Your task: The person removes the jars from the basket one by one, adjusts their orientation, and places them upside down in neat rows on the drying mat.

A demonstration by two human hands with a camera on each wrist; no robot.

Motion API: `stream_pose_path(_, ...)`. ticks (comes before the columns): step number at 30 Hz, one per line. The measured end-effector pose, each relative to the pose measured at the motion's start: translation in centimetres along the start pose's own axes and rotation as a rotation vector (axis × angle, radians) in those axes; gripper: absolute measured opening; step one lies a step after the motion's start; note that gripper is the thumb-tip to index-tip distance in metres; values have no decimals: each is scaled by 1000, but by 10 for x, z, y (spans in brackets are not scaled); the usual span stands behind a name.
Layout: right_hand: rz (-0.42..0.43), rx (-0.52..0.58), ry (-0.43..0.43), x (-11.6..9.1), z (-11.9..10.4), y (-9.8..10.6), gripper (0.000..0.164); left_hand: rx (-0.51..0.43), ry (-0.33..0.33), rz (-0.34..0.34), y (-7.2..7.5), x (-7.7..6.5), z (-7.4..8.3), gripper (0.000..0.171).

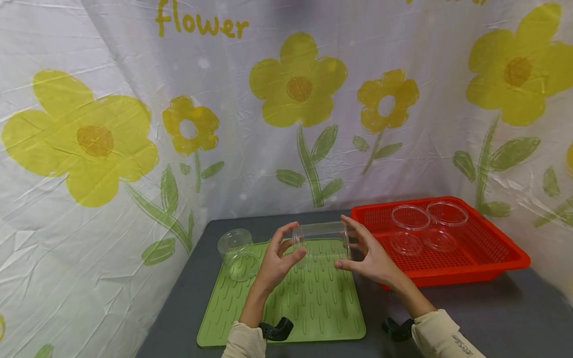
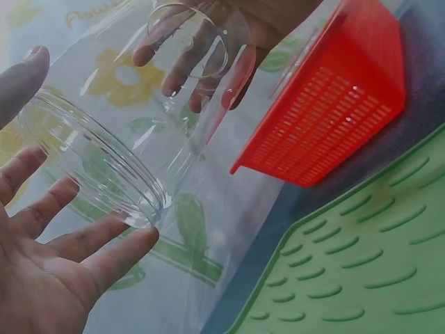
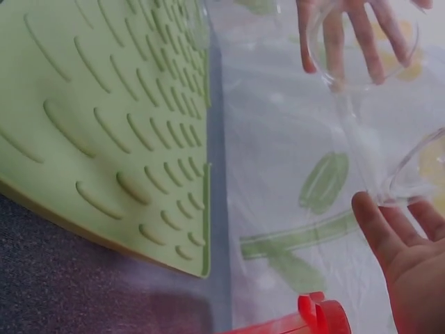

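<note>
A clear plastic jar (image 1: 321, 241) lies sideways in the air over the green mat (image 1: 313, 311), held between both hands. My left hand (image 1: 276, 262) grips the end with the ridged, threaded rim, thumb on the near side. At the other end, the flat base, my right hand (image 1: 372, 256) holds on with its thumb low and fingers behind. In the left wrist view the jar (image 2: 156, 149) appears see-through, with nothing showing inside. Another clear jar (image 1: 236, 242) stands on the mat's far left corner.
To the right, a red plastic basket (image 1: 452, 278) with perforated walls holds two clear containers, a left one (image 1: 410, 227) and a right one (image 1: 449, 223). A dark grey table (image 1: 174, 303) lies beneath. Behind it hangs a white curtain (image 1: 250, 164) printed with yellow flowers.
</note>
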State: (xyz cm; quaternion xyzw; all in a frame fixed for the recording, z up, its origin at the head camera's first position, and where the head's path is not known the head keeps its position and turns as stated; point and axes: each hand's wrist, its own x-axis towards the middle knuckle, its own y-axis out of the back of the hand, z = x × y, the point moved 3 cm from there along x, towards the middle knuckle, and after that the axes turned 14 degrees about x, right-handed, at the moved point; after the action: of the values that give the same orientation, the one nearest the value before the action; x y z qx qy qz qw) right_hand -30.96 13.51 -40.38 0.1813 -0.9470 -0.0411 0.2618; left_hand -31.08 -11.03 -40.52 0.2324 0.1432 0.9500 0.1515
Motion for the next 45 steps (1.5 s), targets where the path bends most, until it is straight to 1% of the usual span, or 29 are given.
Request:
stream_pose_path(5,6,4,7,1,-1,0,95,8,-9,-3,0,0,1,61)
stream_pose_path(11,10,-3,4,2,-4,0,94,65,10,-6,0,1,2,63)
stream_pose_path(14,11,-13,3,2,-6,1,94,112,2,-2,-1,2,2,67)
stream_pose_path(19,12,-60,-1,3,-6,1,93,253,-23,39,-2,3,5,74)
stream_pose_path(22,9,-113,8,3,-8,1,94,336,-27,52,-3,4,7,79)
stream_pose_path(26,-15,-219,36,5,-11,1,96,399,-30,23,-6,5,10,84)
stream_pose_path(30,-61,-301,57,7,-13,0,99,498,-40,-23,-11,5,12,91)
stream_pose_path(33,-96,-343,79,8,-14,-1,101,637,-72,-51,-15,6,13,98)
stream_pose_path(35,-114,-368,94,9,-15,-2,102,723,-107,-63,-17,6,15,100)
stream_pose_path(37,-131,-393,105,9,-15,-4,102,785,-139,-73,-18,5,16,102)
stream_pose_path(39,-140,-406,104,9,-16,-6,102,812,-162,-83,-19,5,18,102)
stream_pose_path(41,-144,-417,94,8,-17,-8,102,815,-174,-96,-21,5,18,101)
stream_pose_path(45,-144,-413,70,6,-17,-11,101,796,-157,-123,-22,3,15,98)
